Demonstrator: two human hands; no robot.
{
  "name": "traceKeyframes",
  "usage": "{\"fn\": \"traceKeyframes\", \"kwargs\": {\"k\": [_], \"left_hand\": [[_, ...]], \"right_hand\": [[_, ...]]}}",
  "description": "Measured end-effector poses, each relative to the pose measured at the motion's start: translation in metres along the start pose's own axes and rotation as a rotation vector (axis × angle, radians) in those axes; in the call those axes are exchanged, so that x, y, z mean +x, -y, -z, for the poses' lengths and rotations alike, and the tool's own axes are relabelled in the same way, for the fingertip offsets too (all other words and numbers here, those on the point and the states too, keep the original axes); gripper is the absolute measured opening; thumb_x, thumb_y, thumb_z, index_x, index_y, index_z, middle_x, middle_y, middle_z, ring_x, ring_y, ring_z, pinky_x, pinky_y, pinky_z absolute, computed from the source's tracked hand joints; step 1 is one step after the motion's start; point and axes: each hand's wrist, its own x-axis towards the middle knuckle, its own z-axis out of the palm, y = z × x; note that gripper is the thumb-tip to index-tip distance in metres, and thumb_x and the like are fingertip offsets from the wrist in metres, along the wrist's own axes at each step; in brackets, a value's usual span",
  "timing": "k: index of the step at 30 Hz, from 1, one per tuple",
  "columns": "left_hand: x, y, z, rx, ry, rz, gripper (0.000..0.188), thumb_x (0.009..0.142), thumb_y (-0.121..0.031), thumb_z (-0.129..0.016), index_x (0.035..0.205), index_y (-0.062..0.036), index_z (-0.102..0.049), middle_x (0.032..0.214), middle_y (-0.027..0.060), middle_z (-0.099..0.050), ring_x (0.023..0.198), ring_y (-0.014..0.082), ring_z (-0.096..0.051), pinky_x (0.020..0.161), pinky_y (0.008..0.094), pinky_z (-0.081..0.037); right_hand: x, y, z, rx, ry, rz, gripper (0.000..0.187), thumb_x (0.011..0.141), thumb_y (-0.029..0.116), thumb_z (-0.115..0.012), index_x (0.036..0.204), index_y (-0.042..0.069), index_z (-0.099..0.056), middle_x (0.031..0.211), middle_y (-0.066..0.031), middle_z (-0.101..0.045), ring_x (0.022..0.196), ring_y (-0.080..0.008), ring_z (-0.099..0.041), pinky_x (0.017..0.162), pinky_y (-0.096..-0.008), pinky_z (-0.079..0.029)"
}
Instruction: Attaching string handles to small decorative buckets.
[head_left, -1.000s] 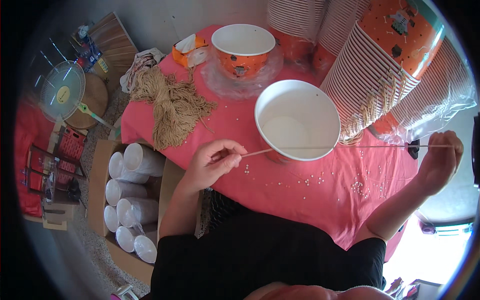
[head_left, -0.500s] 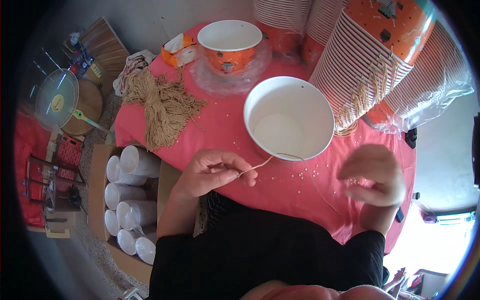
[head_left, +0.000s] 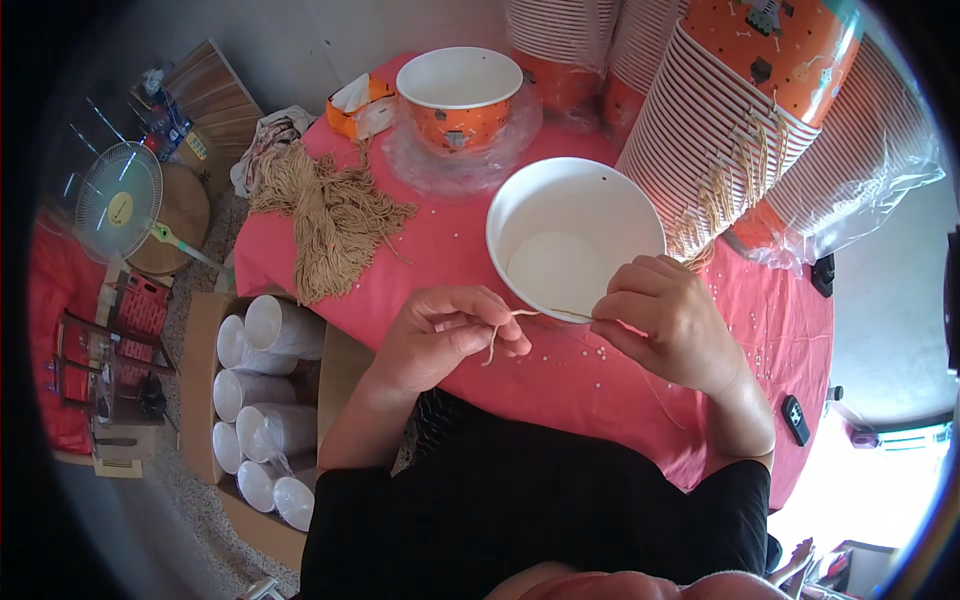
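In front of me stands a white-lined paper bucket with its open mouth facing up. A thin tan string runs along its near rim, between my two hands. My left hand, left of the rim, pinches the string, and a short loose end hangs by its fingertips. My right hand is closed at the bucket's near right edge, with the string's other part between thumb and fingers. Behind it leans a tall nested stack of orange printed buckets, with tan strings hanging along their rims.
A bundle of tan strings lies on the red tablecloth. Behind it stand an orange bucket on plastic wrap and an orange packet. A carton of wrapped white cups is lower left. A black remote lies at right.
My right hand has moved left and in to the bucket's rim, closing on the string. My left hand has shifted slightly right, and a loose string end now hangs from its fingertips.
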Motion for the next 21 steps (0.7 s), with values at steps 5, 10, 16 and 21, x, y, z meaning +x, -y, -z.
{"fn": "traceKeyframes", "kwargs": {"k": [5,10,16,21], "left_hand": [[0.003,0.003,-0.016,0.43,-0.176,-0.13,0.021,0.092,0.01,-0.058,0.11,0.0018,-0.066,0.105,0.0145,-0.069,0.101,0.0262,-0.07,0.083,0.0342,-0.059],[0.003,0.011,-0.013,0.838,-0.238,-0.319,0.019,0.086,0.01,-0.068,0.104,0.0035,-0.067,0.1,0.0128,-0.069,0.094,0.0221,-0.072,0.081,0.0313,-0.059],[0.007,0.005,-0.019,1.152,-0.28,-0.421,0.013,0.085,0.007,-0.071,0.095,0.0014,-0.064,0.092,0.0097,-0.067,0.075,0.015,-0.065,0.07,0.0266,-0.055],[0.01,0.004,-0.024,0.623,-0.305,-0.243,0.009,0.091,0.005,-0.063,0.096,0.0004,-0.058,0.087,0.0064,-0.063,0.079,0.0076,-0.059,0.068,0.0234,-0.05]], "right_hand": [[0.0,-0.001,0.002,0.091,-0.01,-0.043,0.013,0.075,-0.001,-0.075,0.084,0.004,-0.066,0.08,-0.0082,-0.062,0.075,-0.0279,-0.063,0.064,-0.0374,-0.05],[0.0,0.0,0.0,0.173,-0.075,-0.111,0.011,0.079,0.004,-0.072,0.087,0.004,-0.064,0.077,-0.0094,-0.064,0.073,-0.0292,-0.064,0.063,-0.0392,-0.051],[0.002,-0.001,-0.001,0.264,-0.139,-0.094,0.013,0.078,-0.002,-0.071,0.088,0.003,-0.064,0.076,-0.0091,-0.064,0.071,-0.0283,-0.065,0.062,-0.0379,-0.051],[0.002,0.001,-0.001,0.356,-0.135,-0.102,0.014,0.08,-0.006,-0.069,0.091,0.002,-0.066,0.08,-0.0086,-0.065,0.073,-0.0225,-0.066,0.064,-0.033,-0.051]]}}
